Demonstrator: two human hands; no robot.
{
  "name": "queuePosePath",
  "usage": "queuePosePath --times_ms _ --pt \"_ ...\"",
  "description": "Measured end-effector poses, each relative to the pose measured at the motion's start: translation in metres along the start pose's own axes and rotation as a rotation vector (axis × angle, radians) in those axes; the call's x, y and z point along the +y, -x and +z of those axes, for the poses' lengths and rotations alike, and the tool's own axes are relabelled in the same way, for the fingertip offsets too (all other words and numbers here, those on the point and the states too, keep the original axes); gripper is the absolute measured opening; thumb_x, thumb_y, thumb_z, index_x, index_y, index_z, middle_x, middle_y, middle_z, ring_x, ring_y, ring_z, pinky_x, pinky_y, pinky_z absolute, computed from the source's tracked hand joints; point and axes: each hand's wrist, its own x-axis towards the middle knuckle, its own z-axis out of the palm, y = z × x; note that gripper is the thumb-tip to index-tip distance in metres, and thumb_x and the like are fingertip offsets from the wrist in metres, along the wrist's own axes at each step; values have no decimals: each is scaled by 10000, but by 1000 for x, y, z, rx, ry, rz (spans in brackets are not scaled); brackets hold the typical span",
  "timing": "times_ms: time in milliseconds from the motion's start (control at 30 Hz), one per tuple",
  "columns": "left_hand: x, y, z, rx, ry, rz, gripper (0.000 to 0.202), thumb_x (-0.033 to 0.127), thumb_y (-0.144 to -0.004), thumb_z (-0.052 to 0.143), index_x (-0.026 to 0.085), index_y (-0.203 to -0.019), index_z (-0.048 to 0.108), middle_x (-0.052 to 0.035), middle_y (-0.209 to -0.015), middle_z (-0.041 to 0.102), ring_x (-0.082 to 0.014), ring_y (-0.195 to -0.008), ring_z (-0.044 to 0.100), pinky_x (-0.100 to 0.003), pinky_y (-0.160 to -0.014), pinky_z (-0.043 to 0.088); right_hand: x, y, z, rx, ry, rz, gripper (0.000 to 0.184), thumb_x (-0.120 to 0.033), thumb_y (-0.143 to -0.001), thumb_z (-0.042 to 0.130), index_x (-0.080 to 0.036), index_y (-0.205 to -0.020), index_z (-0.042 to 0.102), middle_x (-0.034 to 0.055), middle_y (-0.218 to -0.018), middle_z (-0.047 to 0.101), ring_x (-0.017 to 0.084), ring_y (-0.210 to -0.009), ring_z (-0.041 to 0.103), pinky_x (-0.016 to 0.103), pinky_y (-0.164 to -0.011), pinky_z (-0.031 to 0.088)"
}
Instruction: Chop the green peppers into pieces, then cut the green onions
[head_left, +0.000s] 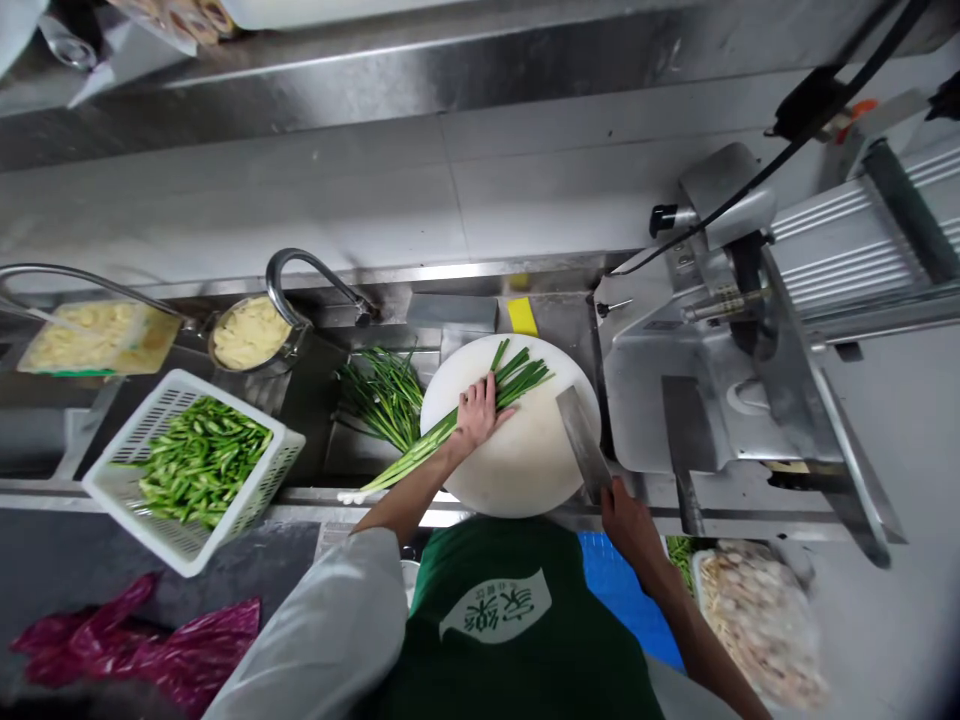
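My left hand (478, 412) is pressed over a bunch of green onions (517, 378), holding it on the round white cutting board (510, 470). The white root ends stick out past the board at lower left, and the green tops point to the upper right. In my right hand (626, 515) is the handle of a cleaver (581, 435). Its blade lies over the board's right side, apart from the onions. More green onions (386, 395) are in the sink just left of the board.
A white basket of cut green peppers (202, 465) stands at left, near a pot of pale slices (251, 333) under a curved faucet (289, 270). A slicing machine (795, 330) and a second cleaver (686, 440) are at right. Behind the board sits a yellow sponge (522, 316).
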Motion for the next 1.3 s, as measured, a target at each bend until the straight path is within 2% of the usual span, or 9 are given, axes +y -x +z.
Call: queuePosePath --times_ms 100,200,333,533,767,900,1033,1167,1300 --pt "6 -8 6 -30 -74 24 698 483 -1028 420 107 -1605 306 -228 -1396 549 -372 -1191 523 -504 -1038 402 -5 3 0 23 5 -1 344 -257 -1048 323 -87 -1261 534 155 -850 722 286 -779 714 348 -676 454" --pt "3 5 9 -78 -90 87 617 360 -1045 389 136 -1612 299 -196 -1351 583 -346 -1188 528 -476 -1031 415 -6 5 0 40 7 -5 331 -248 -1045 328 -95 -1248 539 142 -819 714 287 -762 708 347 -657 443" --pt "-2 25 13 -125 -96 165 587 304 -1054 317 96 -1603 311 -212 -1299 611 -347 -1211 534 -482 -1049 409 -4 6 -2 61 18 0 308 -250 -1043 345 -119 -1231 550 107 -784 705 253 -712 684 327 -638 404" --pt "4 27 21 -69 -92 196 585 91 -986 295 67 -1569 342 -220 -1529 452 -318 -1369 462 -459 -1136 360 -3 4 -8 59 -1 49 306 -257 -1045 337 -141 -1191 579 104 -813 706 240 -718 665 313 -632 362" --pt "-2 27 24 -6 -30 261 503 140 -1010 361 78 -1505 418 -190 -1423 547 -283 -1240 556 -415 -1111 418 -31 -10 -25 113 60 -17 345 -295 -1070 305 -139 -1283 528 105 -873 729 231 -758 689 298 -674 383" --pt "-3 29 26 36 7 280 500 173 -1019 376 102 -1512 407 -196 -1396 558 -290 -1209 572 -449 -1089 443 -51 -35 -38 30 126 28 326 -246 -1053 301 -136 -1281 507 147 -933 740 252 -838 716 315 -729 429" --pt "2 25 29 99 54 254 494 319 -1038 430 108 -1484 438 -203 -1315 586 -312 -1227 565 -476 -1074 466 -64 -50 -41 -45 183 21 349 -145 -1009 302 -121 -1306 484 175 -1009 735 272 -940 723 337 -797 460" --pt "3 20 33 150 135 255 426 395 -1061 406 146 -1381 536 -153 -1167 636 -269 -1149 604 -428 -1025 518 -65 -56 -46 -83 199 -29 352 -138 -1006 301 -119 -1309 479 173 -1018 735 270 -964 722 332 -814 466" --pt "0 16 38 175 176 269 319 343 -1070 398 176 -1228 618 -128 -1192 649 -229 -1068 633 -392 -986 546 -57 -58 -58 -59 227 -4 324 -208 -1040 298 -124 -1291 484 176 -1003 742 275 -941 727 332 -796 461"
